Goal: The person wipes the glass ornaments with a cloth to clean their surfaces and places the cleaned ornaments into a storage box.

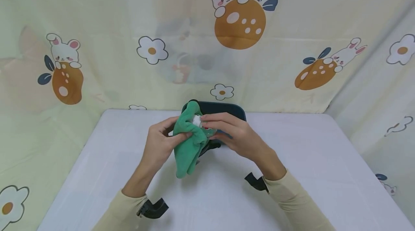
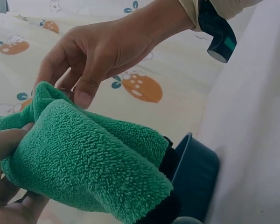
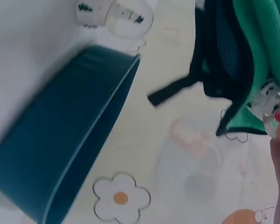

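Note:
In the head view my left hand (image 1: 160,139) grips a fluffy green cloth (image 1: 186,152), thumb in front and fingers behind. The cloth has dark edging and a dark strap, seen in the right wrist view. My right hand (image 1: 231,132) pinches a small clear snow globe (image 3: 270,105) with a white figure inside, held against the cloth's folds. Part of the globe is hidden by fingers and cloth. In the left wrist view the green cloth (image 2: 84,154) hangs between my left hand (image 2: 11,163) and my right hand (image 2: 93,51).
Behind the hands a dark blue bin (image 1: 223,108) stands at the table's far edge. Beside the bin in the right wrist view is another snow globe (image 3: 129,17) with a white base. A patterned curtain (image 1: 181,80) hangs behind the white table (image 1: 291,159).

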Available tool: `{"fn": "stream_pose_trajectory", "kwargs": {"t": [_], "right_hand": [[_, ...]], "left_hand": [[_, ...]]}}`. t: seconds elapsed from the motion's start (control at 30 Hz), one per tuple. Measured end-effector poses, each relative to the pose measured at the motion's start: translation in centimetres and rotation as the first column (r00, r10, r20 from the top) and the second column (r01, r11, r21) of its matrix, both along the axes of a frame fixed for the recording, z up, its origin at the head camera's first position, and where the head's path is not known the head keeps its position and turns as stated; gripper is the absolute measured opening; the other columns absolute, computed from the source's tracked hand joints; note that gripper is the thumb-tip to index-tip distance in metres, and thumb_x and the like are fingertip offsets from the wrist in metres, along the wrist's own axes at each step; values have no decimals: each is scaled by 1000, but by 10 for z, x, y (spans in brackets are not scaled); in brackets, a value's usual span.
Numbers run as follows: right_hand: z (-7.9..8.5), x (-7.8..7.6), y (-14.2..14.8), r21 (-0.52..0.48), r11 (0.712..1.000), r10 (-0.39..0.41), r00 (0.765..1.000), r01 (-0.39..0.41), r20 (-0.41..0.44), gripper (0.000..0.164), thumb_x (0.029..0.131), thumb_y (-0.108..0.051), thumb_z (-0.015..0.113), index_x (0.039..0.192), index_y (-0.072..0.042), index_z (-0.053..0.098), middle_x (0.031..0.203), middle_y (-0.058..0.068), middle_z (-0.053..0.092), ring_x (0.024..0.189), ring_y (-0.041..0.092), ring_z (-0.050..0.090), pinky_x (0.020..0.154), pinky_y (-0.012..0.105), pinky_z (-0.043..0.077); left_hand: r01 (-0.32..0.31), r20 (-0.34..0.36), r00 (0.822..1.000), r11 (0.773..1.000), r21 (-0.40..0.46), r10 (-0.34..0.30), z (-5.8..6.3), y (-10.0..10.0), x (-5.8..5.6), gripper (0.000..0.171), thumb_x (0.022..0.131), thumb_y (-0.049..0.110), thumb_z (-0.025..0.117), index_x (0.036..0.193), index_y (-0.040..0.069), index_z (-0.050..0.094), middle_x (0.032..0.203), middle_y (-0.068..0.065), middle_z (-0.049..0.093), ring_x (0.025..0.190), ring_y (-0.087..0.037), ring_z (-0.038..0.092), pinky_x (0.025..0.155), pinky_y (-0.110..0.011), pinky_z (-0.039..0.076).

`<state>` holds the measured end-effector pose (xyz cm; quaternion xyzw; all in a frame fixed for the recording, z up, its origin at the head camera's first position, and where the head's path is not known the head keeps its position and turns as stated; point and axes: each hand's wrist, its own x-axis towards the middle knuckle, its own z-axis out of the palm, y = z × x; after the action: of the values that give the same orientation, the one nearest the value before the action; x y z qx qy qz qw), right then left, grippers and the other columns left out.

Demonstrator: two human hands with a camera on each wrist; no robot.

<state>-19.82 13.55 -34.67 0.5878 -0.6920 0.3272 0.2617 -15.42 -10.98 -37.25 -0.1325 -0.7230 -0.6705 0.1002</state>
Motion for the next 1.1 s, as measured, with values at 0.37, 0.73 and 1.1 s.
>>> {"fn": "stream_pose_trajectory", "kwargs": {"t": [0.37, 0.73, 1.1], "right_hand": [[-6, 4, -3, -36, 994, -96, 983, 103, 157, 54, 77, 1, 85, 128, 0, 66, 132, 14, 65, 123, 25, 63, 98, 24, 53], [-4, 14, -9, -142, 976, -70, 858, 164, 510, 48, 83, 0, 80, 129, -3, 66, 127, 9, 68, 114, 20, 68, 93, 30, 57], [-3, 14, -12, -140, 962, -97, 772, 235, 628, 36, 90, -5, 76, 125, -6, 68, 118, 7, 72, 100, 17, 72, 86, 30, 60]], "left_hand": [[-39, -2, 999, 999, 3, 39, -8, 1, 1, 37, 85, 12, 84, 120, 11, 74, 118, -5, 73, 108, -21, 69, 82, -35, 62], [-79, -137, 987, 997, 6, 79, -10, 3, 2, 36, 84, 4, 83, 118, 11, 75, 113, -6, 74, 96, -18, 73, 77, -34, 63], [-123, -238, 964, 992, 7, 121, -16, 6, 2, 39, 83, -3, 81, 120, 9, 74, 113, -5, 75, 102, -17, 70, 84, -31, 61]]}}
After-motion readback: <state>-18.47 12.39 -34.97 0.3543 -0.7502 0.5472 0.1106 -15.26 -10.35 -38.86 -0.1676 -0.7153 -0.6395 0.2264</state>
